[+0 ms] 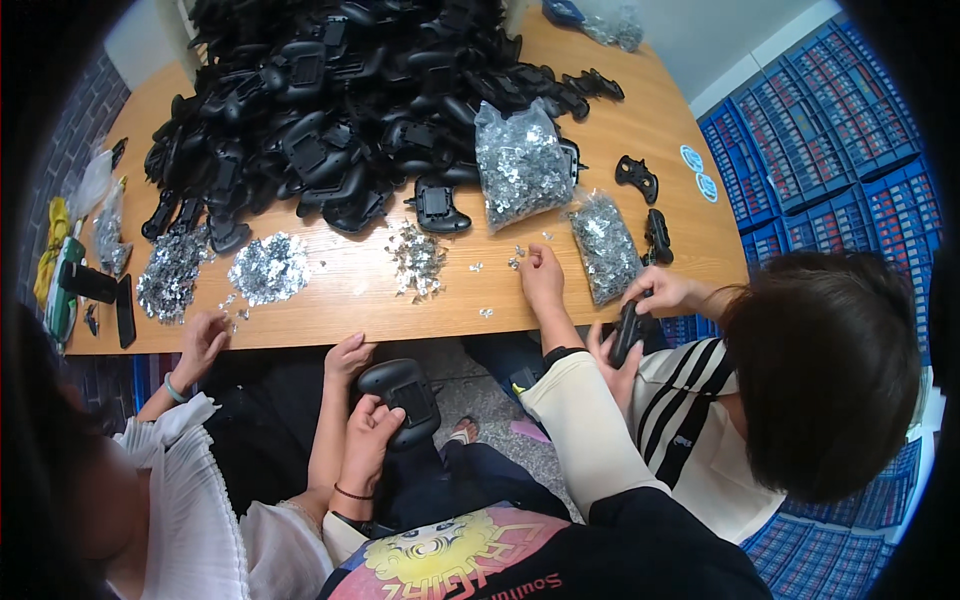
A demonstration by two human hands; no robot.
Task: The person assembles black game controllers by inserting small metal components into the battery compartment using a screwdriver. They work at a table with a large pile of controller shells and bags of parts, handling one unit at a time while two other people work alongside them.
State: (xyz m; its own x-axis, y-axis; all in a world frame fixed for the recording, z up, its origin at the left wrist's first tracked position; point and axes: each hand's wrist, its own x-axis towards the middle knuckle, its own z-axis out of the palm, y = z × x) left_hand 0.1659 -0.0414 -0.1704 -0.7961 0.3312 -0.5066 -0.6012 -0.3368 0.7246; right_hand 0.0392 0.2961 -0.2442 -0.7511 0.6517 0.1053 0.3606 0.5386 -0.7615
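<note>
My left hand [369, 440] grips a black game controller [398, 400] below the table's front edge, its back with a rectangular recess facing up and my thumb on it. My right hand [542, 278] rests at the front of the wooden table [385, 326], fingers bent together beside a few loose small metal clips [516, 257]. Whether a clip is between the fingertips is too small to make out. Left of that hand lies a loose pile of silvery clips [418, 258]. Just beyond stand a clear bag of clips [522, 165] and a controller [437, 204], back up.
A large heap of black controllers [310, 150] covers the back. At right, a co-worker's hands hold a controller [628, 335] beside another clip bag [604, 245]. At left, a co-worker's hand [205, 340] is near two clip piles [268, 268]. Blue crates [800, 130] stand right.
</note>
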